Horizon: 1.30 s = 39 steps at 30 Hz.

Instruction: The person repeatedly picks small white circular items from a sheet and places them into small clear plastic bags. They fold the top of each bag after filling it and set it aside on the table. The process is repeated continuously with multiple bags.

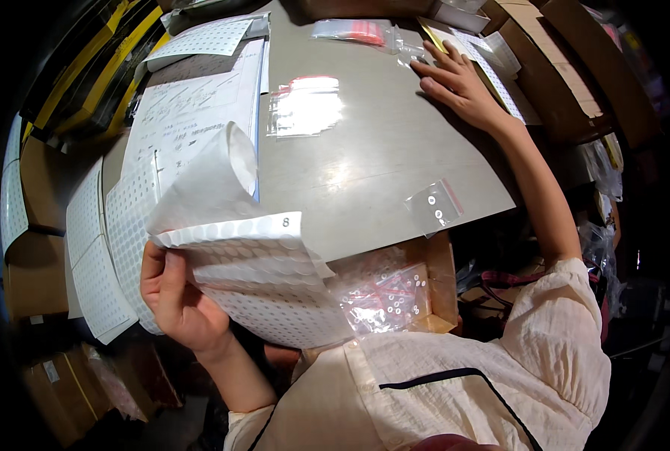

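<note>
1. Grey tabletop (380, 135), glossy, glare mid-surface. Bare middle should give room for laying work flat.
2. Sticker sheet (260, 278), white with rows of pale round stickers, at the table's near left edge, sagging toward the lap. Left hand (184, 304) pinches its left end between thumb and fingers. Light pinch at the margin seems best; a hard squeeze could crease it.
3. Handwritten papers (192, 105) on the left, a curled white sheet (207, 177) rising over their near end. Likely snag if the stickers swing that way.
4. Open carton (444, 282) below the near edge, bagged white pieces (384, 301) inside. Sheet's right end hangs just beside; worth keeping it from dragging there.
5. Flat clear bags (305, 105), stacked left of centre.
6. Crumpled clear plastic (410, 49), far right. Right hand (459, 86) spread, nothing visibly grasped; contact cannot be told.
7. Small bag (435, 207) near the edge, easily knocked off.
</note>
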Each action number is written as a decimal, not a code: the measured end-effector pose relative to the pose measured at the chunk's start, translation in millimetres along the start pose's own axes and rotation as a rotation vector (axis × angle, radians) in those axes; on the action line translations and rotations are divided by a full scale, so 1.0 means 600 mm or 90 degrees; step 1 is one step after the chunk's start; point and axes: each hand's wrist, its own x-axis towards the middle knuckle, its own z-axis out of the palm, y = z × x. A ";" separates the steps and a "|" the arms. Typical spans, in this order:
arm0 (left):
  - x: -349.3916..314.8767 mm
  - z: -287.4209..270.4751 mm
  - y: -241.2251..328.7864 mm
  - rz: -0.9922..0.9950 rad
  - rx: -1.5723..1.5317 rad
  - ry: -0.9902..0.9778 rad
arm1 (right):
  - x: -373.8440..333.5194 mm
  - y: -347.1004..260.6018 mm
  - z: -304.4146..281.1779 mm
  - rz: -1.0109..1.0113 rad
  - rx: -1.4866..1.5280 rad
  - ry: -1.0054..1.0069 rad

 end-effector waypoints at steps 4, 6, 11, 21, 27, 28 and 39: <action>-0.001 -0.005 -0.003 -0.005 -0.004 -0.022 | -0.061 -0.100 -0.024 -0.075 0.147 -0.099; -0.003 -0.005 0.000 -0.013 0.001 -0.015 | -0.086 -0.153 -0.034 -0.098 0.142 -0.116; 0.001 -0.006 0.003 -0.018 0.007 0.004 | -0.136 -0.266 -0.041 -0.108 -0.028 -0.108; 0.008 0.014 -0.005 -0.064 0.062 -0.018 | -0.145 -0.341 -0.081 -0.157 0.407 -0.048; 0.001 0.028 -0.014 -0.036 0.148 -0.035 | -0.069 -0.358 -0.115 -0.138 0.489 0.029; 0.002 0.029 -0.013 -0.035 0.160 -0.034 | -0.062 -0.369 -0.116 -0.141 0.479 0.026; -0.003 0.051 -0.018 -0.016 0.358 -0.007 | -0.045 -0.384 -0.098 -0.082 0.501 -0.023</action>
